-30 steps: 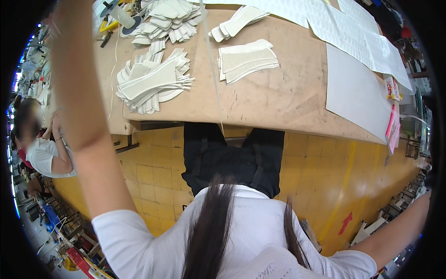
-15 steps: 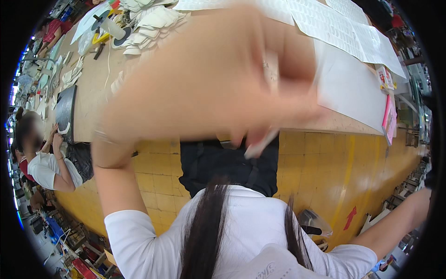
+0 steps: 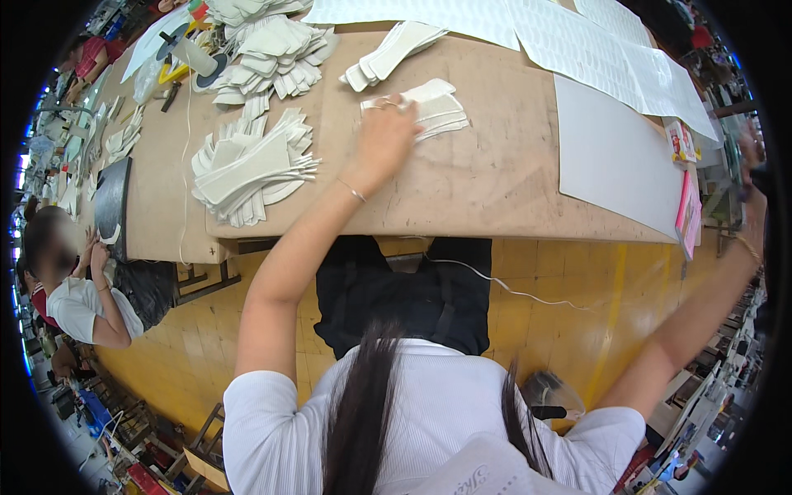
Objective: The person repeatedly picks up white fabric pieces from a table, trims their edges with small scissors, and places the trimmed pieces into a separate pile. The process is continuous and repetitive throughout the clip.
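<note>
My left hand (image 3: pixel 388 139) is over the table, its fingers curled round the left end of a small fanned stack of off-white cut pieces (image 3: pixel 441 107). The pieces are flat and long, with rounded ends. Just beyond lies a similar small stack (image 3: pixel 396 51). Left of my wrist is a bigger heap of the same pieces (image 3: pixel 256 165), spread in overlapping layers. My right hand (image 3: pixel 751 186) is raised far out at the right rim, past the table's end; it is smeared and dark there, so its fingers are not readable.
A larger pile of cut pieces (image 3: pixel 272 54) and a spool on a stand (image 3: pixel 196 59) are at the back left. White sheets (image 3: pixel 577 41) and a grey-white board (image 3: pixel 615 148) cover the right side. A pink pad (image 3: pixel 688 206) overhangs the right edge. A co-worker (image 3: pixel 82 289) sits at left.
My left hand has come down from close before the camera onto the small stack. My right hand has risen at the right rim. The table's middle, covered before, now shows.
</note>
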Tool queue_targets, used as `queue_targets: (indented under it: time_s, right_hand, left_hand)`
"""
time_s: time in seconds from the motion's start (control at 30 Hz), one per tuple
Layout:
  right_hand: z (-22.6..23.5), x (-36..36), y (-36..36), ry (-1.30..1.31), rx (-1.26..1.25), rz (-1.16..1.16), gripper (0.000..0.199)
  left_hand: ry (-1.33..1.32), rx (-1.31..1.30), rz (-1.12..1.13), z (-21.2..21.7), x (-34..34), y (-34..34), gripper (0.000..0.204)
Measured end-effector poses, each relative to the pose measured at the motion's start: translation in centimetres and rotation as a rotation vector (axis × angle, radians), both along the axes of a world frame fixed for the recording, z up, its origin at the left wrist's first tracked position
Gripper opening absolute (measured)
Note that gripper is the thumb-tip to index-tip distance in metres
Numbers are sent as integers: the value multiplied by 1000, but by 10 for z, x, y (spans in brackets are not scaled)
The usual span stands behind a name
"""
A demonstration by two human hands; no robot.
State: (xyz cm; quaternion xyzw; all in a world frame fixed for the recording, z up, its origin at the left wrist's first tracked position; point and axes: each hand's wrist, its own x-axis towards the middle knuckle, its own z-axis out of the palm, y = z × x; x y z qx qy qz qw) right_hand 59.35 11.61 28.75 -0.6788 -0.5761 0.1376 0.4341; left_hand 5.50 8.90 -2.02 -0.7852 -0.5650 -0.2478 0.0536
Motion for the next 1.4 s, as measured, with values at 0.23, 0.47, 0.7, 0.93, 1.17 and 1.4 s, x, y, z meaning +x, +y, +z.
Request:
queue_targets:
  time_s: [0.23, 0.47, 0.7, 0.93, 1.17, 1.4]
  right_hand:
    - [-187, -164, -9, 364, -511, 397, 31]
    - [-225, -220, -27, 502, -605, 408, 28]
    - [-219, -210, -40, 519, -498, 374, 20]
    - [-197, -187, -63, 537, -334, 249, 24]
    - [-198, -225, -72, 365, -708, 401, 17]
    - [-252, -319, -66, 365, -814, 686, 17]
  left_hand:
    - [5, -409, 64, 8, -28, 25, 39]
    - [-59, -446, 45, 20, -18, 30, 26]
    - [18, -331, -313, 31, -23, -19, 20]
    - [-360, -895, -471, 73, -14, -26, 26]
    - [-292, -697, -161, 31, -12, -68, 36]
    - [-148, -198, -200, -2, -27, -125, 30]
